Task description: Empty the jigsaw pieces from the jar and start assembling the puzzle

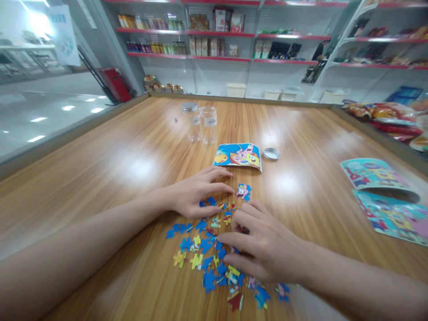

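Several loose jigsaw pieces [207, 249], mostly blue with yellow and red, lie scattered on the wooden table [117, 165] in front of me. My left hand [197, 191] rests palm down over the pile's far edge, fingers stretched out towards a small joined cluster of pieces [244, 191]. My right hand [261, 245] lies on the pile's right side with fingers spread and fingertips pressing on pieces. Just beyond, a curled reference picture [239, 156] shows the cartoon image.
Two clear plastic jars [200, 122] stand further back, one with its metal lid on; a loose metal lid [271, 154] lies beside the picture. Two more curled cartoon sheets [384, 191] lie at right. Snack bags [384, 113] and stocked shelves [217, 33] lie beyond the table.
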Action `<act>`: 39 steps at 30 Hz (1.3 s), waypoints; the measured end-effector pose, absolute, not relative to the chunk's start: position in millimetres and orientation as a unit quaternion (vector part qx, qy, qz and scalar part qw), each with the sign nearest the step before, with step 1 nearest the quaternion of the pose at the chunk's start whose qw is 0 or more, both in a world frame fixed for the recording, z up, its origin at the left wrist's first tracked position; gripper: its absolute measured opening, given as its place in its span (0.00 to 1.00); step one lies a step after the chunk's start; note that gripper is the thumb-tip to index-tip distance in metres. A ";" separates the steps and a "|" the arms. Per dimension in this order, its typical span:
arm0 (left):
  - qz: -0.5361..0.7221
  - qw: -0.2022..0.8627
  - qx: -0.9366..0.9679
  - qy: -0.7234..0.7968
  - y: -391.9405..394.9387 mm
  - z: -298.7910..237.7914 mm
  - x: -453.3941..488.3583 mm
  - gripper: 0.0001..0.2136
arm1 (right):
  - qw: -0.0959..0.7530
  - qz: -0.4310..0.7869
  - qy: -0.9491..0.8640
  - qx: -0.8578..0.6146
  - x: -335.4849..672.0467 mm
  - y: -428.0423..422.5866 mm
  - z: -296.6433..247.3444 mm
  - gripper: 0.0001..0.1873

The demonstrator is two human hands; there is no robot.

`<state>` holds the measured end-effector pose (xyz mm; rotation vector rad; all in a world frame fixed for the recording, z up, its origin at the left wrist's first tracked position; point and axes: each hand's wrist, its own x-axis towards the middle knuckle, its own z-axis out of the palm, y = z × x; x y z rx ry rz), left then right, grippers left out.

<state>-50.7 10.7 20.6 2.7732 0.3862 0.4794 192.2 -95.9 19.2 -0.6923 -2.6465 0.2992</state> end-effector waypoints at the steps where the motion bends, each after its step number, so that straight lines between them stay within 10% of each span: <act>1: 0.166 0.150 0.965 0.135 10.7 20.4 -50.8 0.24 | 0.196 0.106 -0.943 -0.248 191.3 -97.0 18.8 0.14; 39: 0.171 0.141 0.964 0.146 10.5 16.9 -51.3 0.23 | 0.213 0.032 -0.935 -0.280 178.9 -112.1 20.7 0.12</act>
